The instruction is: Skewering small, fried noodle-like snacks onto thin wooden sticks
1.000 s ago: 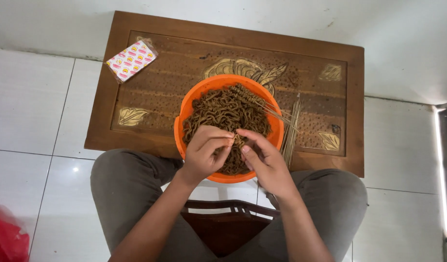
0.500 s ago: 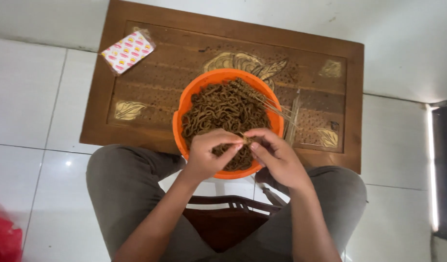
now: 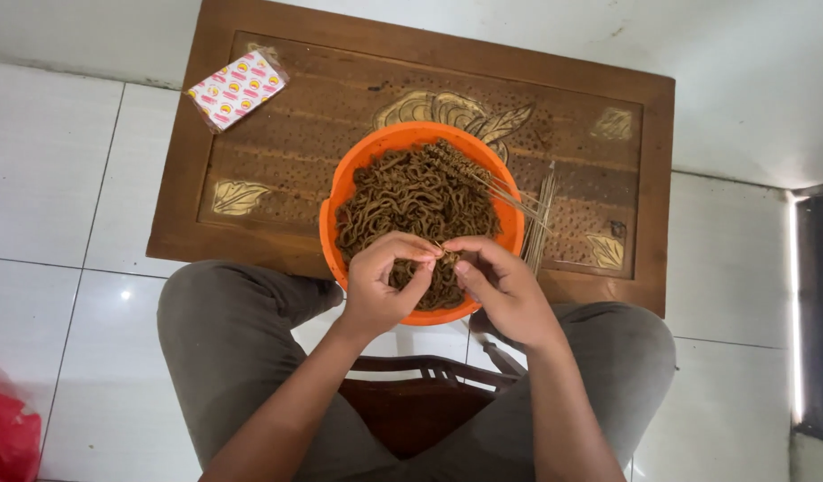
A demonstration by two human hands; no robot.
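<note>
Head view: our left hand (image 3: 384,281) and right hand (image 3: 501,286) pinch 1 brown strand (image 3: 440,251) over the orange bowl (image 3: 340,192) on the counter (image 3: 286,143).

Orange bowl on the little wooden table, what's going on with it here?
A seated person works over the orange bowl, which is heaped with brown, curly strips of food. The left hand and right hand meet above its near edge, fingertips pinching a small piece between them. Filled skewers lean on the bowl's far right rim, and bare sticks lie beside it on the carved wooden table. A patterned packet sits at the table's far left corner.
</note>
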